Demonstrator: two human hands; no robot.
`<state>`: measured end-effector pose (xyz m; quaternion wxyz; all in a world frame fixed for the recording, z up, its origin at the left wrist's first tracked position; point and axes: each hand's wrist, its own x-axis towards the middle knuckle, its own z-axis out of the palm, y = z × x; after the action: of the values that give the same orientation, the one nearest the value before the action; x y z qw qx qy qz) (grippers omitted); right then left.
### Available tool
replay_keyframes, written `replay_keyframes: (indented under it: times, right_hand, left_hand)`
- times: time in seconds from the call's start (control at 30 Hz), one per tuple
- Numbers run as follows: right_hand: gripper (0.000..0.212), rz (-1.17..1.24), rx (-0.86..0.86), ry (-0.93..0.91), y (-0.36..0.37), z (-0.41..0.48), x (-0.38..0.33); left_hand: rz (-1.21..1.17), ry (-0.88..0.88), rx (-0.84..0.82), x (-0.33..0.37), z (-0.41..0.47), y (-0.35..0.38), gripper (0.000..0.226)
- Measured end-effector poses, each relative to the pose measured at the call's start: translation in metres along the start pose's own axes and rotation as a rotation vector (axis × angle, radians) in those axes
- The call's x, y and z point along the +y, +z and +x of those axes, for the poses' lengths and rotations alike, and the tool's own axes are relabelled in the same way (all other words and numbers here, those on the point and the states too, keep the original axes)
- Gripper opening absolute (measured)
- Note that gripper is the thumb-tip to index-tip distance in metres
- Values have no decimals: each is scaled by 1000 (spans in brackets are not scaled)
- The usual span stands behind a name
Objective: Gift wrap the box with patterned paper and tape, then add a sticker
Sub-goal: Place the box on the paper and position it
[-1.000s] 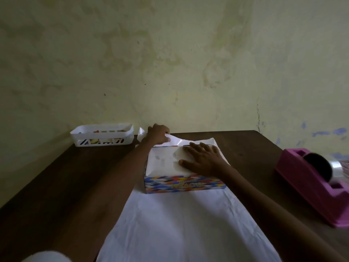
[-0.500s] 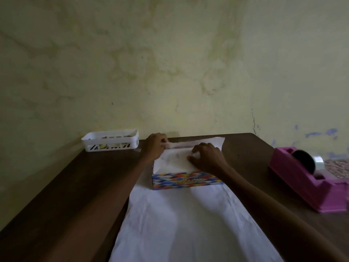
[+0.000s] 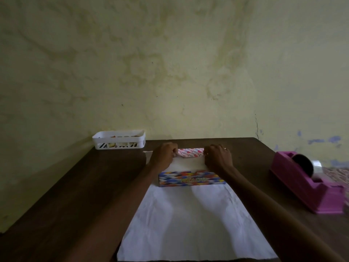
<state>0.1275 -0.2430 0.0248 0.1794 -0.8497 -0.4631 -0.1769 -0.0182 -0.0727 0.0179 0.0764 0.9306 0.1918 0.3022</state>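
Paper (image 3: 188,224), white side up, lies on the dark surface (image 3: 75,195) under the box (image 3: 191,177), which sits at the sheet's far end with its colourful near face exposed. Compared with a second ago, the right grip (image 3: 218,157) no longer lies flat on the box top. It and the left grip (image 3: 164,155) each pinch one end of the far paper edge (image 3: 190,152), now turned back to show its pink pattern. This suggests a hem is being creased; the tape dispenser (image 3: 306,180) stands untouched at right.

Both arms reached forward, side by side. The left hand (image 3: 164,155) and right hand (image 3: 218,157) lay knuckles-up, fingers curled, each pinching one end of the paper edge (image 3: 190,152)
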Motion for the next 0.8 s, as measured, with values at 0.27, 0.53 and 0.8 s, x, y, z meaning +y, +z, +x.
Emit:
replay_keyframes:
  times: [0.27,0.53,0.8]
  right_hand:
    - [43,26,-42,-208,-3,2,0]
    - [27,-149,-61,-289,-3,10,-5]
    - [29,-54,-47,-256,-1,7,-1]
  left_hand:
    - [25,13,6,4,-8,-2,19]
    - [12,21,17,5,-11,-3,11]
    - [-21,23,44,6,-11,-5,16]
